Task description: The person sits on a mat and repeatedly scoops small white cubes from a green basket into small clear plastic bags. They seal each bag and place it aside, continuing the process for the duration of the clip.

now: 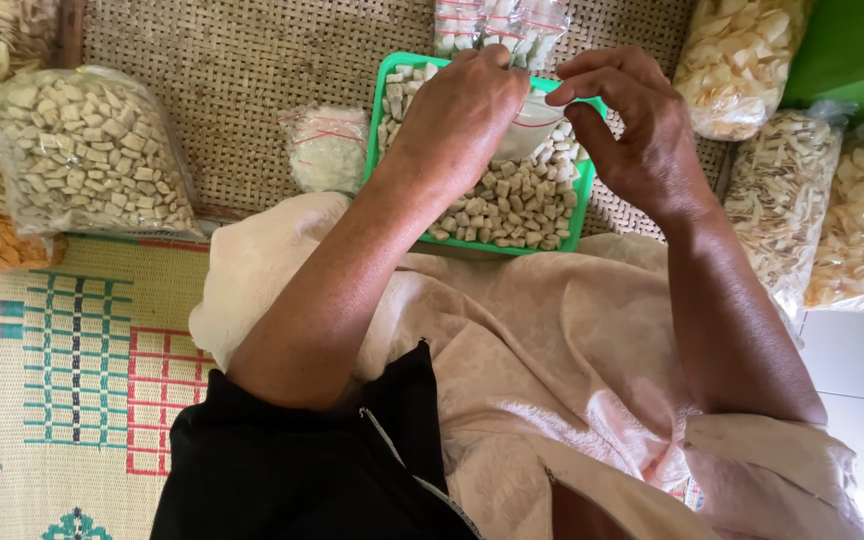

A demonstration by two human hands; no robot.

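The left hand (462,110) and right hand (632,125) pinch a small clear plastic bag (532,125) between their fingertips, just above a green plastic tray (574,215) of pale square crackers (512,205); filling seems underway, and keeping the mouth open matters next.

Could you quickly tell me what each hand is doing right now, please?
Left hand: closed, gripping the small clear bag over the green tray.
Right hand: fingers pinched on the same bag's top edge.
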